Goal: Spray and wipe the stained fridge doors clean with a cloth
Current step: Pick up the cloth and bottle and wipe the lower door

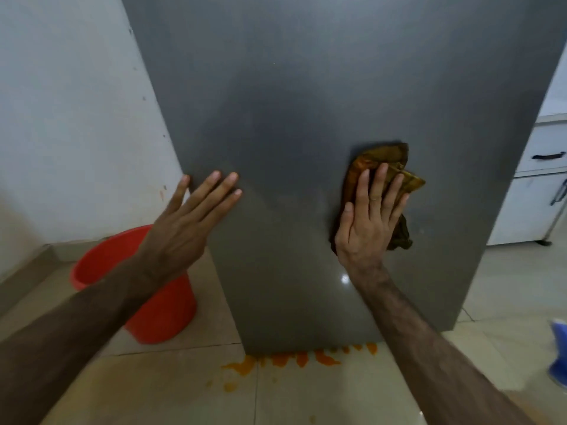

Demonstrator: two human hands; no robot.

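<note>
a: what's nearest?

b: two bare forearms reaching up from the bottom corners. the left hand (184,216) has its fingers straight and spread, flat against the left edge of the tall grey matte fridge door (306,102), holding nothing.

a: and the other one?

b: the right hand (368,219) is flat too, fingers straight, pressing one crumpled brownish-yellow stained cloth (383,167) onto the door's right half, about mid-height. the cloth's long axis runs up and down, a bunched end sticking out above the fingertips and a darker end hanging below the palm's outer side. its middle is hidden under the hand.

a: the floor?

b: beige glossy floor tiles (506,286), with orange splatter stains (300,358) along the foot of the door and a few drops nearer the camera. i can't count the blotches; they run together.

a: anything beside the fridge?

b: one round red plastic bucket (165,308) on the floor to the left, partly covered by the left forearm, standing by the white painted wall (76,118). at the right edge a blurred blue object (558,354) is cut off; i can't tell what it is.

a: farther back?

b: a white cabinet (527,204) with two dark handles, cut off by the frame. the door's top is out of frame too.
</note>
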